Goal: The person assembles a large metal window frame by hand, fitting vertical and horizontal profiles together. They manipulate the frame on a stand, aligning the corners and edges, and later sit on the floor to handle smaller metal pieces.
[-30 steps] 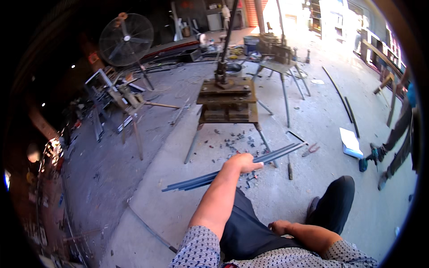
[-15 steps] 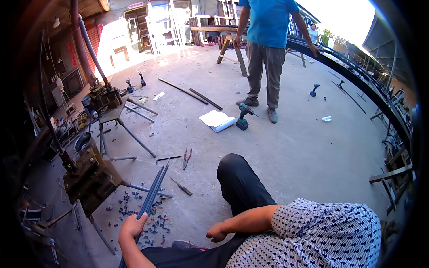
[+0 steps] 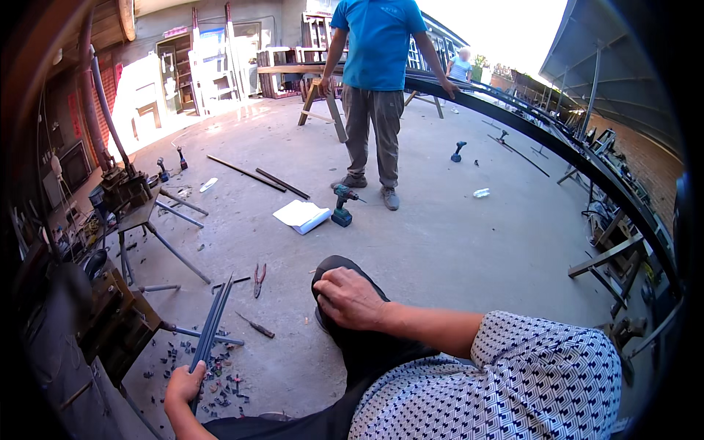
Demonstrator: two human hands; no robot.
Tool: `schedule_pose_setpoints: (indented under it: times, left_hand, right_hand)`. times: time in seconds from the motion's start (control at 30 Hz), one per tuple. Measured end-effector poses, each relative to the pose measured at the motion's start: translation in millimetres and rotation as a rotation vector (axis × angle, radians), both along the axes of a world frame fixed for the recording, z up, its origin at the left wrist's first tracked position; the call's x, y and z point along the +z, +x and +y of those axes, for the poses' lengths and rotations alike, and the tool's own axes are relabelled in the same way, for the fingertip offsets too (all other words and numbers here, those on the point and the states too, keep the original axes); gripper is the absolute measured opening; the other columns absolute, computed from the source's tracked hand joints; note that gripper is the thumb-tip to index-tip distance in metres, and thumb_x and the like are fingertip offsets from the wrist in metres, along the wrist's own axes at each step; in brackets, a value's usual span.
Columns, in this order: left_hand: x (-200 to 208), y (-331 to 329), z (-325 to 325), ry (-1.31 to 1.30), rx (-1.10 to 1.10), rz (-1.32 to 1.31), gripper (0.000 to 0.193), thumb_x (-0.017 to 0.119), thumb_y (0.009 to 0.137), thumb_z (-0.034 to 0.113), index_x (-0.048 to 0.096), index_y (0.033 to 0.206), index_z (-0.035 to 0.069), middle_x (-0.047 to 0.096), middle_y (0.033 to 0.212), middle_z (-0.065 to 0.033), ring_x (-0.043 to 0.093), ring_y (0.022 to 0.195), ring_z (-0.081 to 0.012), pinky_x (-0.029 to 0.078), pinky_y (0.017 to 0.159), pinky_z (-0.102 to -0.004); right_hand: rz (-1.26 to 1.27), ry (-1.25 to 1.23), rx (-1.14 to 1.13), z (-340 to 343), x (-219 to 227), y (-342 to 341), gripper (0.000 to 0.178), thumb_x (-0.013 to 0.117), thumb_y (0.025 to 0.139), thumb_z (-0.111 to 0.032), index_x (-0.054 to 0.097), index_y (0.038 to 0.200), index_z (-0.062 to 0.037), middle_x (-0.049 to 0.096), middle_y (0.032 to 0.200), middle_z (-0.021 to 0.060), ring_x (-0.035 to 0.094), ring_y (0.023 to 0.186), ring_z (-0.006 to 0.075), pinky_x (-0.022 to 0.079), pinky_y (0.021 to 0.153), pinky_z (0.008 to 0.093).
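Note:
My left hand is closed round a bundle of long, thin grey strips, which slants up and away from me at the lower left. Over my raised knee is my right hand, back up and fingers curled in; whatever they may hold is hidden. Small dark scraps litter the floor beside the strips. Just beyond the strips' tips is a thin black bent rod. Red-handled pliers and a screwdriver lie farther right on the concrete.
A heavy metal bench press on pipe legs stands close at left. Ahead are white papers and a green cordless drill. A person in a blue shirt stands behind them, one hand at long dark bars on trestles.
My right hand has risen from between my legs onto my knee. The view has swung right, so the scene sits farther left. My left hand still grips the strips.

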State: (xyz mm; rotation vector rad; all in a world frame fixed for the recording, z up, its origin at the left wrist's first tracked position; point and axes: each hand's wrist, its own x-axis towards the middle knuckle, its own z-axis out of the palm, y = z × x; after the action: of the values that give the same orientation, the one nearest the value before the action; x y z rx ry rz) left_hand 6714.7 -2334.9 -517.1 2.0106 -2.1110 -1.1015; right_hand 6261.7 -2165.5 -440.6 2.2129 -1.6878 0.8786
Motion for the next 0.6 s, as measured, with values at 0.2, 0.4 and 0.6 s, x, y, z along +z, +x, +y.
schedule_pose_setpoints:
  times: [0.2,0.4,0.6]
  left_hand:
    - [15,-23,6,-0.059,-0.049,-0.025,0.064,0.064,0.102,0.061,0.075,0.092,-0.001,0.073,0.082,-0.017,0.072,0.075,-0.0287,0.056,0.073,-0.0437]
    - [42,-28,25,-0.042,-0.03,-0.07,0.068,0.062,0.104,0.062,0.075,0.109,-0.004,0.075,0.091,-0.0183,0.075,0.088,-0.0288,0.056,0.084,-0.0455]
    - [48,-27,41,-0.032,0.016,-0.004,0.068,0.063,0.103,0.061,0.074,0.104,-0.006,0.074,0.085,-0.0179,0.075,0.079,-0.0291,0.057,0.075,-0.0448]
  right_hand:
    - [-0.2,0.108,-0.562,55,-12,-40,0.047,0.071,0.099,-0.041,0.061,0.12,0.0001,0.061,0.115,0.022,0.062,0.106,0.04,0.052,0.091,0.0496]
    - [-0.195,0.401,-0.467,57,-50,-35,0.053,0.061,0.105,-0.052,0.061,0.107,0.0012,0.068,0.11,0.0271,0.066,0.107,0.0448,0.053,0.093,0.0539]
    - [-0.249,0.686,-0.291,18,-95,-47,0.038,0.055,0.109,-0.041,0.062,0.107,-0.004,0.071,0.11,0.0273,0.067,0.106,0.0497,0.053,0.093,0.0577]
